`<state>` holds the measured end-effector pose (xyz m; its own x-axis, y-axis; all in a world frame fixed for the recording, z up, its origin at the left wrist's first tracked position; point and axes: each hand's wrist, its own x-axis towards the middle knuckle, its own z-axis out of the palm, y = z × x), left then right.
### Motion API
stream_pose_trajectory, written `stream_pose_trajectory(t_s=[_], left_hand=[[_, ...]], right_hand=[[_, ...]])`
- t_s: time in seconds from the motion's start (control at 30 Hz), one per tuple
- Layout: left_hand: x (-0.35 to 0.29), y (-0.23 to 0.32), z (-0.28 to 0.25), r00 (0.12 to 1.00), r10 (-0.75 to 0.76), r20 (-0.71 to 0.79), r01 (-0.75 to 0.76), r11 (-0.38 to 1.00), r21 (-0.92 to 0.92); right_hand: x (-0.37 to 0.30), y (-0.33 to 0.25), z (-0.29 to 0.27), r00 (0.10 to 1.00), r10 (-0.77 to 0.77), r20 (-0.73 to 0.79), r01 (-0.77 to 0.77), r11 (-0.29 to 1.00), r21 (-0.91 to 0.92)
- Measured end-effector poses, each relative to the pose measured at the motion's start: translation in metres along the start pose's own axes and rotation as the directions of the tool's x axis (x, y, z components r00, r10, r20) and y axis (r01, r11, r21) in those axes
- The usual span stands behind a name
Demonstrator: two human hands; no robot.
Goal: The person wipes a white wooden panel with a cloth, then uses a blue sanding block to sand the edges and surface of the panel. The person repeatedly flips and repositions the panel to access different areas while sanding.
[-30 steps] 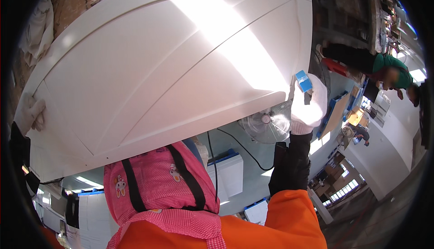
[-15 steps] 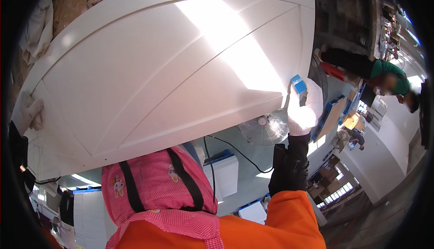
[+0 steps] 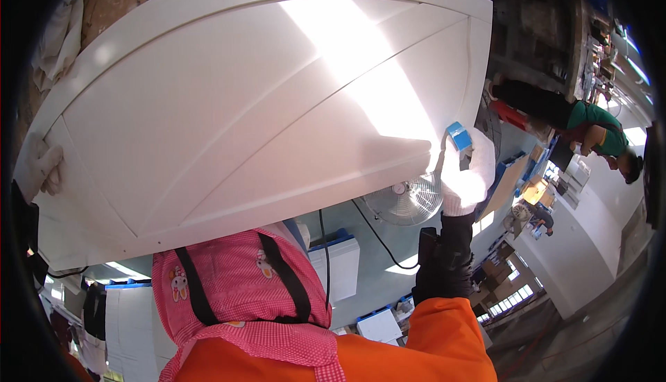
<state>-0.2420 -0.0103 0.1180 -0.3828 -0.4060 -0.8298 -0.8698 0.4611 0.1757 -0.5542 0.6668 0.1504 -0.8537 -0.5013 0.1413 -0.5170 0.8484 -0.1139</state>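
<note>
White panel [image 3: 229,118], a large door-like board, was held up in front of the person. Left hand [image 3: 40,168], gloved, clasped its left edge; right hand [image 3: 466,174] gripped the right edge while pinching a blue block [image 3: 458,137]. Carrying looked underway; setting it down would call for level, steady lowering.

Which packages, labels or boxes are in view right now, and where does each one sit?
Small blue block: gripped in the gloved right hand at the white panel edge.
White boxes with blue edging: on the floor below the panel, flat, rectangular.
Brown cartons: stacked far right, small.
No screens visible.
</note>
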Motion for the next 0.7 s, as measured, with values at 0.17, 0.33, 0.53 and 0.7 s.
stream_pose_trajectory(t_s=[0.17, 0.33, 0.53, 0.7], left_hand=[[-0.002, 0.008, 0.0, 1.0, -0.005, -0.019, 0.006, 1.0, 0.015], [-0.007, 0.017, 0.002, 1.0, -0.007, -0.031, 0.007, 1.0, 0.018], [-0.007, 0.013, 0.001, 0.999, -0.024, -0.022, 0.025, 0.999, 0.026], [-0.008, 0.023, 0.002, 1.0, -0.014, -0.016, 0.014, 1.0, 0.014]], right_hand=[[0.033, 0.019, 0.012, 0.997, -0.006, -0.075, 0.01, 0.998, 0.059], [0.033, 0.016, 0.01, 0.999, 0.002, -0.038, -0.001, 0.999, 0.044], [-0.014, 0.004, -0.002, 0.999, 0.05, -0.008, -0.05, 0.999, -0.003], [0.023, 0.002, -0.002, 0.981, 0.19, -0.024, -0.187, 0.976, 0.113]])
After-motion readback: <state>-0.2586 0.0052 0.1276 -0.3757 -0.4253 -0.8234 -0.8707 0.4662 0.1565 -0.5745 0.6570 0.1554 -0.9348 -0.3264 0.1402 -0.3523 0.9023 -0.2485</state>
